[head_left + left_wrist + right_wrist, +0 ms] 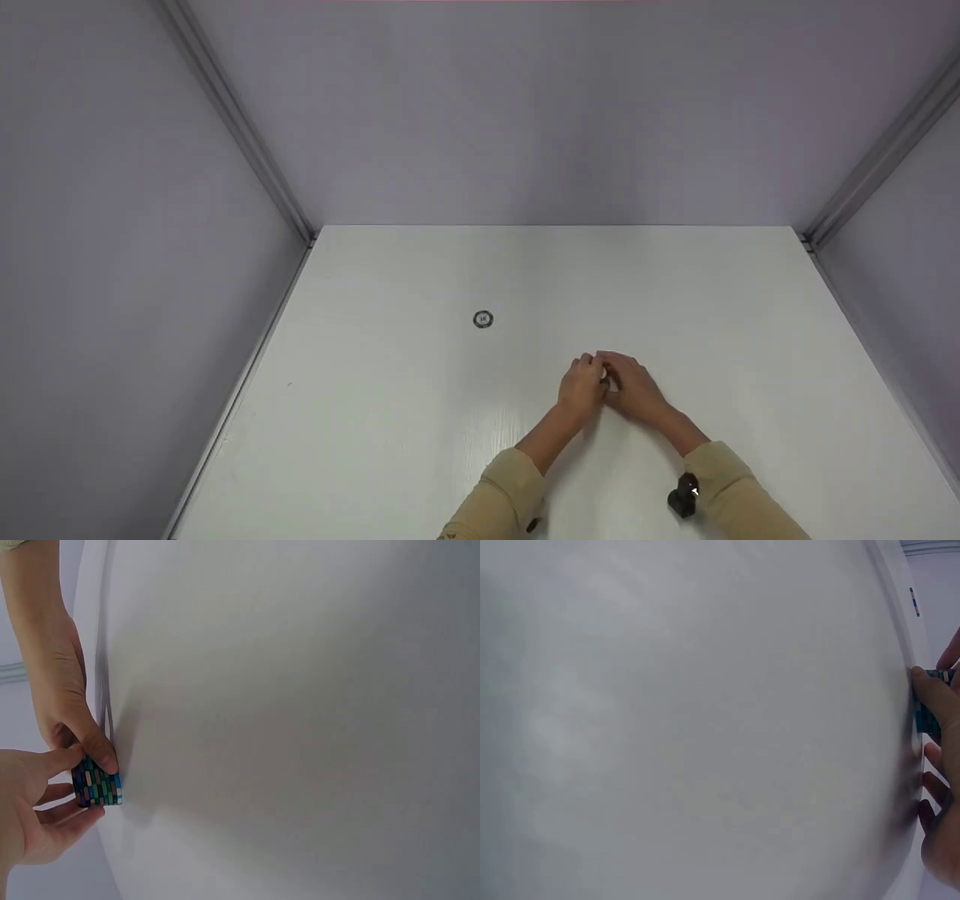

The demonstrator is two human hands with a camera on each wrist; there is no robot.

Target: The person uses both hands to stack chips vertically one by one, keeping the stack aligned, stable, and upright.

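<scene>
I see short stack of round chips with blue-green striped edges (97,786) standing on smooth white tabletop (720,315), pinched between my left hand (581,386) and right hand (636,390). Lone dark round chip (483,319) lies flat, well apart.

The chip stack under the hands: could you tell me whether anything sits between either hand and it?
Nothing visible does. Both the left hand and right hand already touch the chip stack on the table, fingers pinching it from either side. The lone chip lies apart, farther back to the left.
</scene>
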